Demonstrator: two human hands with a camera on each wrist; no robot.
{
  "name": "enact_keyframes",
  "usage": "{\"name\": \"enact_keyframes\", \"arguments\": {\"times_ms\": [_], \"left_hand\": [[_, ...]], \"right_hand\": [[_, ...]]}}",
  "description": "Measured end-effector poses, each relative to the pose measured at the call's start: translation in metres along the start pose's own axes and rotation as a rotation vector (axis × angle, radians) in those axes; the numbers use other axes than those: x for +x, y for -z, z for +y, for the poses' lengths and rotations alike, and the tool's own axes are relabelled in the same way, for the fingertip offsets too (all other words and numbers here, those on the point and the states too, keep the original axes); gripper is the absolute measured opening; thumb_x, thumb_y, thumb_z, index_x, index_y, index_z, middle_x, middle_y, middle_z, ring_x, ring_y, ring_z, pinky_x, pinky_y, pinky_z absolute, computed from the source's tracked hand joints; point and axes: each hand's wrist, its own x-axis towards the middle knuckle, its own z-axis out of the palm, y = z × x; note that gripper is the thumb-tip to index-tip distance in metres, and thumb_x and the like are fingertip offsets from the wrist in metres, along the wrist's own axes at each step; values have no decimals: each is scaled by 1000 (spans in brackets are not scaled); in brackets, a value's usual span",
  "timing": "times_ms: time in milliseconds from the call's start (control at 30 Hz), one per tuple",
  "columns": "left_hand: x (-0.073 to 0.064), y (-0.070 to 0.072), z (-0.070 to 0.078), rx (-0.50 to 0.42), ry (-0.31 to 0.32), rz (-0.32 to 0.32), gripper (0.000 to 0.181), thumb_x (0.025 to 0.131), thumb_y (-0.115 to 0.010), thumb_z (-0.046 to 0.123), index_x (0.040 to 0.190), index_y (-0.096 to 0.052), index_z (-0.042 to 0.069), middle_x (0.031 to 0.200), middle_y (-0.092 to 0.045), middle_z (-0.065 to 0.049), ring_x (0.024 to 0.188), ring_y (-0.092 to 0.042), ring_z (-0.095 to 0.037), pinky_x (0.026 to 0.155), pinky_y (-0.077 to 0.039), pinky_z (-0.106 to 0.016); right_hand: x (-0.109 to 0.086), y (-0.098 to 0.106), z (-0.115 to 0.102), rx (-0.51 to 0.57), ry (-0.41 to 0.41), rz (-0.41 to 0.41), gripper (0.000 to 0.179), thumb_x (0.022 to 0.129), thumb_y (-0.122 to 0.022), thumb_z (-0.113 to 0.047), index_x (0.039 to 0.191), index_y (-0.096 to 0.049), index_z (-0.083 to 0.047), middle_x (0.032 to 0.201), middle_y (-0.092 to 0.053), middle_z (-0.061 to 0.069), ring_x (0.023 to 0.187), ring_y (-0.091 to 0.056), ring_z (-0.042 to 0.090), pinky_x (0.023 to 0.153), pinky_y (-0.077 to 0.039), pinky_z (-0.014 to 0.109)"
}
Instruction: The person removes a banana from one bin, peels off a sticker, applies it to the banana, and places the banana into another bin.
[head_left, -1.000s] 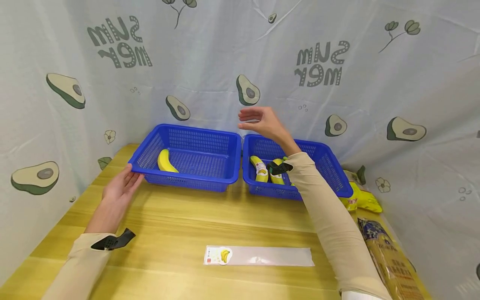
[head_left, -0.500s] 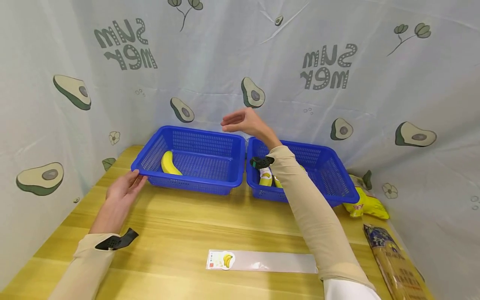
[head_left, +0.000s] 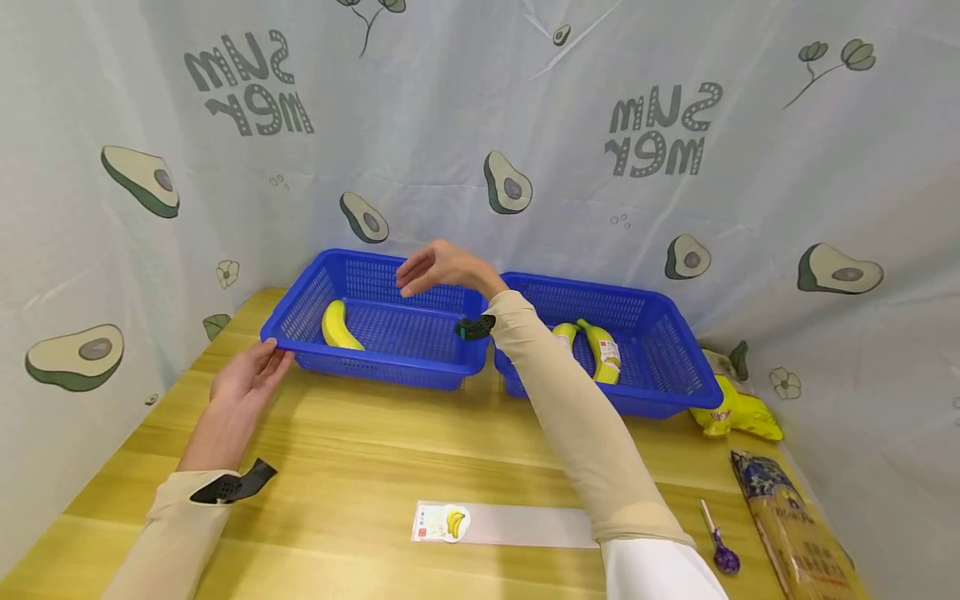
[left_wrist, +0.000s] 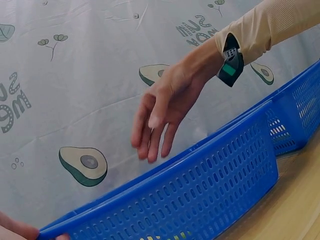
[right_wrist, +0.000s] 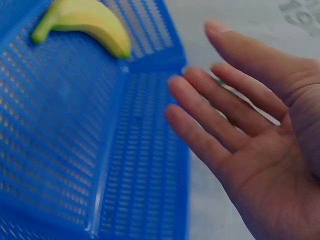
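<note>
My left hand (head_left: 246, 377) pinches the front left corner of the left blue basket (head_left: 375, 364), its thumb up at the rim. Inside that basket one yellow banana (head_left: 339, 327) lies near the left wall. Over the same basket, toward its back right, my right hand (head_left: 442, 267) hovers with relaxed fingers and nothing in them. The right wrist view shows its bare palm (right_wrist: 270, 170) beside the basket wall. In the right blue basket (head_left: 667, 367) lie bananas, one with a paper label (head_left: 602, 354); my right sleeve hides part of that basket.
A long clear wrapper with a banana picture (head_left: 440, 522) lies flat on the wooden table (head_left: 360, 442). To the right are a purple lollipop (head_left: 725, 557), a brown packet (head_left: 795, 525) and a yellow bag (head_left: 738, 412). An avocado-print curtain (head_left: 420, 108) stands behind the baskets.
My right hand has moved left and lower, from above the gap between the baskets to over the left one. The left hand stays at its corner. The lollipop has come into sight.
</note>
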Motion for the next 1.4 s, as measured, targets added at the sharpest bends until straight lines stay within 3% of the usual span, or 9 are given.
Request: {"name": "enact_keyframes", "arguments": {"times_ms": [167,333,633,800,900,1033,1167,1267,1400], "left_hand": [[-1,0,-1,-2,5,-12,61,101,-65,-11,152,-52,21,115,-62,-5,113,-62,-13,112,-54,-27],[0,-1,-2,14,0,-25,76,102,-64,-10,164,-38,25,119,-61,-4,118,-60,-12,112,-53,-27],[0,-2,-2,29,-14,-6,77,102,-64,-9,165,-36,25,120,-60,-3,120,-59,-11,113,-53,-27],[0,-2,-3,25,-15,12,65,102,-64,-10,156,-47,22,116,-63,-4,116,-61,-12,113,-52,-27],[0,0,-3,16,-11,11,49,101,-65,-11,141,-56,16,108,-65,-6,105,-65,-15,110,-55,-28],[1,0,-3,10,-4,-4,45,101,-64,-12,136,-57,15,104,-65,-8,100,-66,-17,107,-58,-28],[1,0,-3,23,-6,-9,58,102,-63,-11,149,-50,19,109,-64,-6,106,-64,-15,109,-56,-27],[1,1,-3,27,-9,-5,63,102,-64,-10,154,-48,21,112,-63,-5,111,-63,-13,112,-54,-27],[0,2,-2,15,-6,-8,56,102,-64,-10,148,-53,19,111,-64,-6,112,-63,-14,114,-51,-27]], "right_hand": [[16,-23,-2,-7,1,-209,36,97,-79,2,131,-71,9,131,-71,29,118,-74,36,106,-61,45],[24,-41,-8,24,-32,-317,29,106,-68,-2,133,-69,10,133,-69,32,126,-67,46,113,-54,57],[33,-78,-24,15,-149,-486,48,118,-46,-28,142,-63,10,140,-69,22,131,-68,32,113,-56,41],[33,-90,-24,-41,-298,-498,68,118,-27,-50,152,-58,1,157,-57,18,146,-55,31,119,-50,38],[32,-87,-17,-35,-351,-491,77,117,-20,-56,155,-54,2,161,-53,19,151,-50,31,122,-47,40],[28,-77,-6,-1,-368,-487,81,117,-15,-56,156,-49,6,161,-51,22,152,-48,34,123,-46,40],[24,-71,-1,5,-387,-460,79,118,-16,-54,154,-52,7,157,-55,24,148,-52,35,123,-46,40],[24,-76,-2,-9,-350,-438,74,119,-21,-50,150,-57,7,152,-61,23,145,-56,33,120,-49,40],[29,-90,-8,-72,-288,-451,70,119,-24,-49,151,-57,4,156,-58,20,147,-54,32,119,-50,39]]}}
